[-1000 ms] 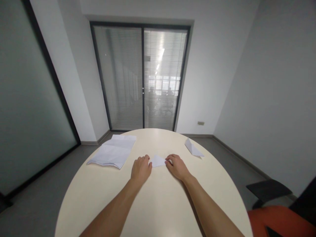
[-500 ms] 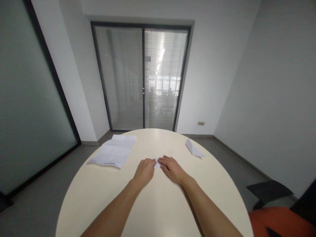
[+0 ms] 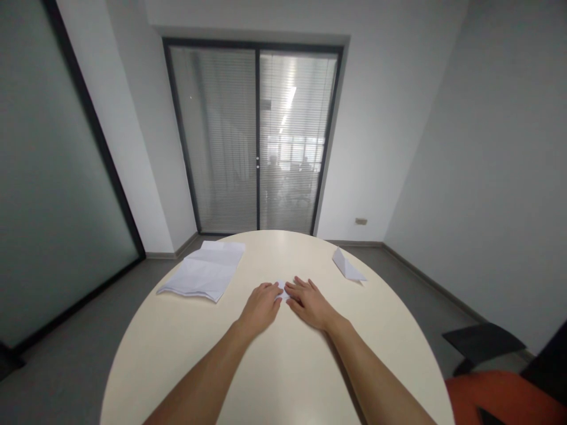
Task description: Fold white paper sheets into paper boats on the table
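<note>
While the left hand point(image 3: 261, 308) and right hand point(image 3: 311, 304) nearly meet on small, seemingly part-folded white paper point(image 3: 282, 285), grip unclear, a creased white paper wedge point(image 3: 347, 268) lies right of it.

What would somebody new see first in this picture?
Probably the two bare arms reaching over the big round table, with the left hand and right hand at a small white paper in the middle. Next, perhaps the bright orange chair seat at the lower right, and the white sheets on the table's left side.
</note>
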Motion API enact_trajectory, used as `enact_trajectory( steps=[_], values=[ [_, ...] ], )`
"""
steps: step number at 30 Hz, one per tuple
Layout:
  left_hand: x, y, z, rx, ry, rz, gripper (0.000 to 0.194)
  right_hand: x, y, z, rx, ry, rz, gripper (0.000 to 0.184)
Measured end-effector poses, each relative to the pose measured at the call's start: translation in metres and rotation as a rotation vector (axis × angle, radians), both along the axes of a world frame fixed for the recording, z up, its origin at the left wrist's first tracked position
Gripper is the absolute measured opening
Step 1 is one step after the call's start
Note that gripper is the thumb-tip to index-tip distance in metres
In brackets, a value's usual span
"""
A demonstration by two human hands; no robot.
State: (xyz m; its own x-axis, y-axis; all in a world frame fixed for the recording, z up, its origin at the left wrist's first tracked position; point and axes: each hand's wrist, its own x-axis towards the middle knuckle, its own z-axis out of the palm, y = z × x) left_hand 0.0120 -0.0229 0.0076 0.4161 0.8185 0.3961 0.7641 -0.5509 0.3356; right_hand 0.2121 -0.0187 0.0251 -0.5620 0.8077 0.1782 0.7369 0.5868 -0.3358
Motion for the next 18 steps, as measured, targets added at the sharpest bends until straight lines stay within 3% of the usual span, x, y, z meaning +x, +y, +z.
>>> enact_trajectory(
  steps=[7,18],
  values=[
    [0.0,0.0022,-0.0042,-0.028,-0.091,-0.029,0.03,0.0006,0.0014,-0.0067,-0.084,0.029,-0.008,0.053],
    [0.0,0.0004,-0.0023,-0.011,-0.062,-0.064,0.022,0.0065,0.0062,-0.0087,-0.101,0.019,-0.024,0.051]
  ],
)
